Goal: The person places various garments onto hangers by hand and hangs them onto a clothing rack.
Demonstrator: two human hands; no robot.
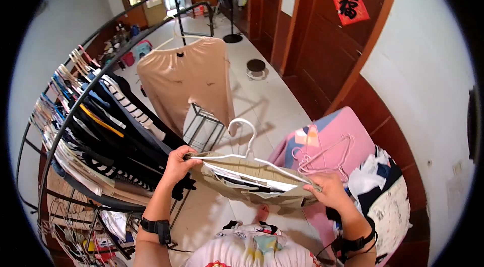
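A khaki garment [252, 168] is stretched by its waistband between my two hands, with a white hanger [250, 146] along its opening, hook upward. My left hand [180, 163] pinches the waistband at one end of the hanger. At the other end my right hand [327, 189] grips the opposite side of the waistband. White and dark layers show inside the opening. Beyond, a tan top [186, 78] hangs on a hanger from the black rack.
A black rack [70, 121] packed with hanging clothes curves along the left. Pink hangers [330, 158] lie on a pink surface [348, 131] at the right, beside piled clothes [388, 201]. A round stool [256, 67] and a black-framed stand [204, 115] are on the floor ahead.
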